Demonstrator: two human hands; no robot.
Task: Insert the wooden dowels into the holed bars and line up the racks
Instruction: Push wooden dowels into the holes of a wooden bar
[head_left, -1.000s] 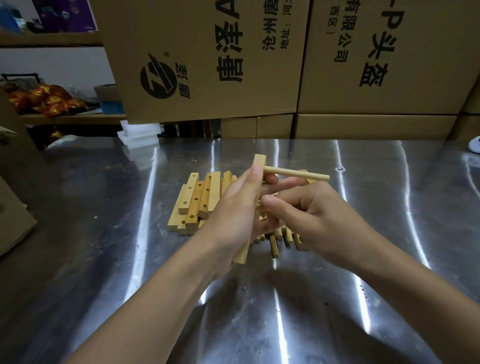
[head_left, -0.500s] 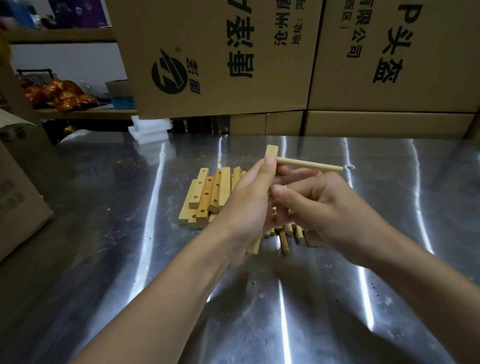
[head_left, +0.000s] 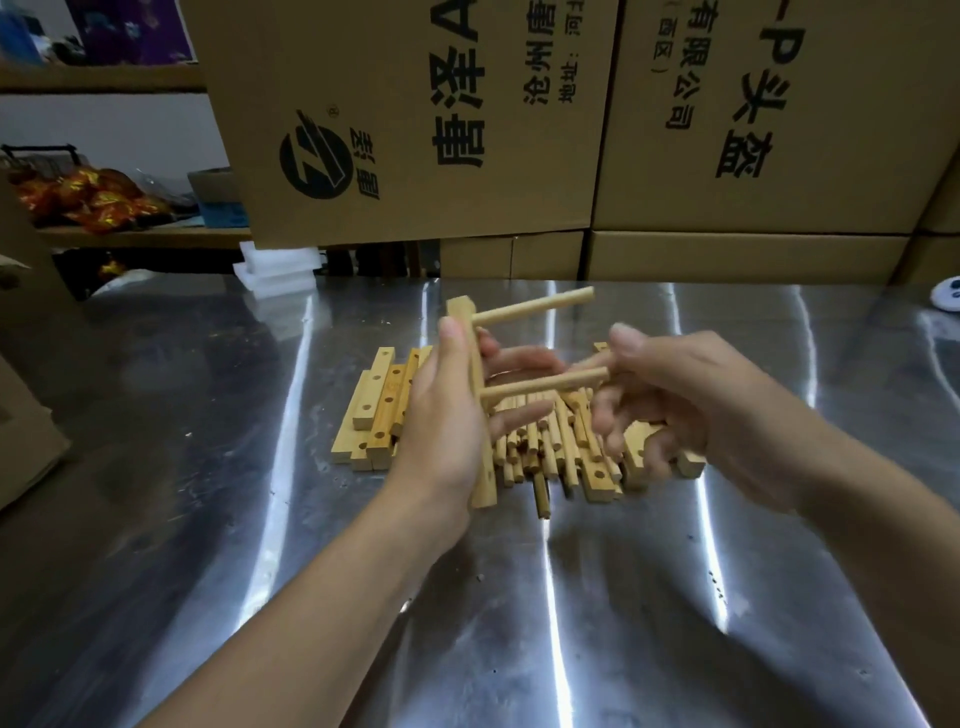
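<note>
The left hand (head_left: 447, 415) grips the holed bar (head_left: 474, 364) upright, its upper dowel (head_left: 535, 309) jutting free above the blurred right hand (head_left: 691, 410), which seems to pinch the lower dowel (head_left: 545, 383) by its tip, above the loose pile (head_left: 540, 447), the tabletop (head_left: 519, 623) stretching wide beneath both forearms.

Both forearms are stretched forward. The left hand (head_left: 447, 415) is curled round a holed bar (head_left: 482, 488), thumb up; the right hand (head_left: 691, 410) is blurred, fingers loosely bent.
</note>
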